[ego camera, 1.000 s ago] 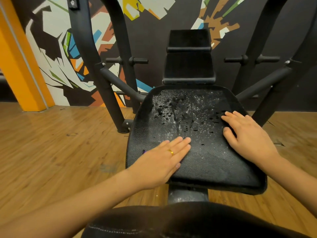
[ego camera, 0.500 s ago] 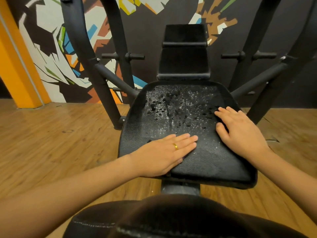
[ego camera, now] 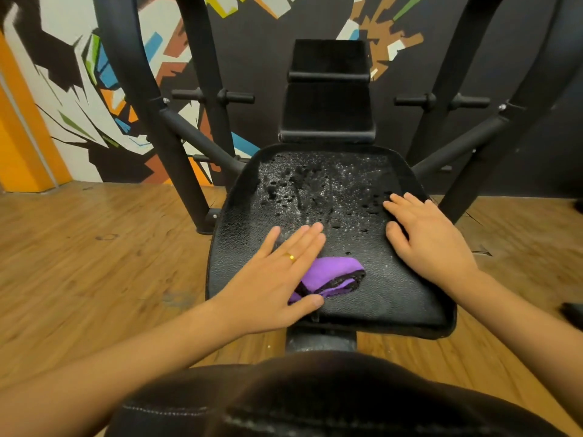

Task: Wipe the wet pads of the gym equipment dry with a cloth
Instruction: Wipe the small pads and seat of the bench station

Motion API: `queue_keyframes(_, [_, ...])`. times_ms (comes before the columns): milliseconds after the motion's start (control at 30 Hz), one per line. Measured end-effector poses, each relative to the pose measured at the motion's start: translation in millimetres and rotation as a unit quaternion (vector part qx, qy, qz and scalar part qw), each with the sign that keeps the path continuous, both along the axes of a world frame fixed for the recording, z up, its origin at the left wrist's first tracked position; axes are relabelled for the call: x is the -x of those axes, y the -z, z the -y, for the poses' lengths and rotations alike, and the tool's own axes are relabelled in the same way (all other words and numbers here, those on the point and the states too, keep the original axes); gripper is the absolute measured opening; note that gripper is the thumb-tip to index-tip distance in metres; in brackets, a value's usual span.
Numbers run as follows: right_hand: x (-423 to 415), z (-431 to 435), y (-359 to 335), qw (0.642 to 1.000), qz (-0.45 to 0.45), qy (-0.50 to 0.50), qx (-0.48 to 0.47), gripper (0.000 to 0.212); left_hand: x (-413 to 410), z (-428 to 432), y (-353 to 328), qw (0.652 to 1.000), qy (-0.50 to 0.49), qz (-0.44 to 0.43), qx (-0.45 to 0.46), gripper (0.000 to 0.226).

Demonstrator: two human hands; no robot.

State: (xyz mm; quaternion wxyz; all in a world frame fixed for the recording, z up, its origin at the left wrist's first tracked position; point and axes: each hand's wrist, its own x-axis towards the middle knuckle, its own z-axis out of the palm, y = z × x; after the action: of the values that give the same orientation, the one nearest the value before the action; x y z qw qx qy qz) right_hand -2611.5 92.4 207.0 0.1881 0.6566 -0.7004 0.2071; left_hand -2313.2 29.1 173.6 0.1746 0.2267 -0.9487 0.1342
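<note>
A black seat pad (ego camera: 394,288) fills the middle of the view, its far half covered with water drops (ego camera: 315,190). A folded purple cloth (ego camera: 334,275) with a dark edge lies on the pad's near part. My left hand (ego camera: 277,275) hovers or rests over the cloth's left end with fingers straight, partly hiding it. My right hand (ego camera: 426,238) lies flat on the pad's right side, fingers straight. Behind the seat stands the black back pad (ego camera: 328,105).
Black frame tubes (ego camera: 151,121) rise left and right of the seat, with short pegs (ego camera: 233,96) sticking out. A second dark pad (ego camera: 315,398) sits at the bottom edge, close to me. Wooden floor (ego camera: 94,263) surrounds the machine; a painted wall stands behind.
My left hand has lifted and shifted left, uncovering the purple cloth that lay hidden beneath it. My right hand has stayed flat on the pad's right side.
</note>
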Motion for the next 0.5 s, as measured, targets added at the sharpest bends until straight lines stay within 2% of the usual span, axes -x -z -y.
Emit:
queue_keyframes(67, [-2.4,-6.7,-1.9,0.996,-0.052,-0.042,0.066,0.050,-17.6,1.1,9.6,0.999,-0.034,-0.018,-0.013,0.089])
queue_keyframes(167, [-25.4,-26.6,-5.8,0.964,-0.095,-0.191,0.159,0.033,-38.3,4.3,19.5,0.993,-0.105,-0.040,-0.018,0.088])
queue_keyframes(234, [-54.3,-36.6,-6.1,0.940,-0.095,-0.307,0.118,0.034,-40.9,4.2,22.4,0.990,-0.129,-0.047,-0.016,0.086])
queue_keyframes(300, [-79.4,-36.6,-2.0,0.919,-0.133,-0.370,0.032,0.040,-39.5,4.0,23.8,0.989,-0.132,-0.062,-0.021,0.081])
queue_keyframes(401, [-88.6,-22.9,15.2,0.905,-0.193,-0.374,-0.053,0.045,-43.8,6.0,26.7,0.986,-0.148,-0.071,-0.001,0.068])
queue_keyframes(501, [-86.4,-12.3,29.8,0.900,-0.221,-0.367,-0.077,0.045,-46.6,8.4,30.8,0.984,-0.164,-0.064,0.022,0.063])
